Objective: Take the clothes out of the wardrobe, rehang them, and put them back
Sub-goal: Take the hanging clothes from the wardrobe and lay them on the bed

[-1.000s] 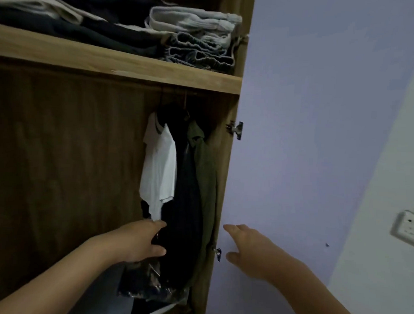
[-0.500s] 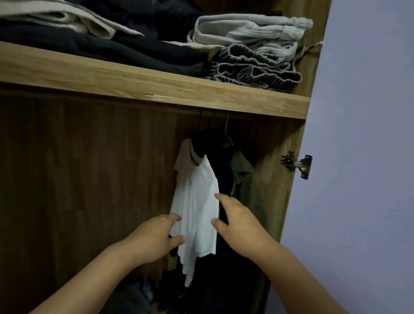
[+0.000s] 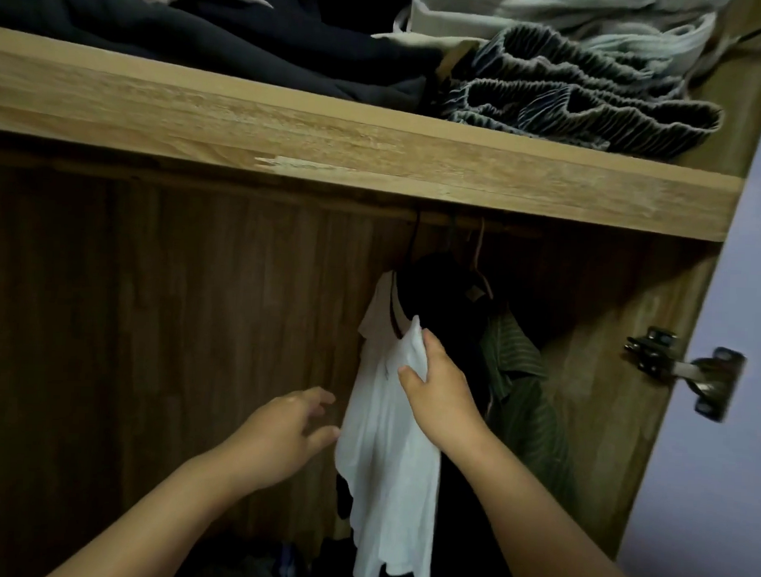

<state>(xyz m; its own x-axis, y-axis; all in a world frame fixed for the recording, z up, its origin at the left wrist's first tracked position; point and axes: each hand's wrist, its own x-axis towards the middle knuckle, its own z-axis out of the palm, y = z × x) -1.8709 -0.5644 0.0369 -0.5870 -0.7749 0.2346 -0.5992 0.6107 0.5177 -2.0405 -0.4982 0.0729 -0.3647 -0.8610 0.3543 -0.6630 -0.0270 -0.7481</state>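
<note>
Change since half a second ago: the right hand has moved up the white T-shirt and now pinches a fold of its shoulder cloth between thumb and fingers, bunching it just below the hanger. A moment earlier it only lay against the shirt's front. The left hand has drawn slightly off to the left — fingers loosely spread, gripping nothing, its tips just beside the shirt's left edge; actual contact cannot be told.

Location of the task's thing: the shirt hangs from the rail under the shelf, leftmost of three garments, with a black garment and an olive striped shirt to its right, pushed toward the right side of the wardrobe.

Reading for the task — first garment is chosen and gripped, but its hook is still on the rail, so removal has not yet happened (likely next: lifting the hook clear).

Writing and labels: none legible. A small tan patch at the black garment's collar may be a tag; too dim to read. Folded clothes on the shelf and the door hinge show no markings.
</note>
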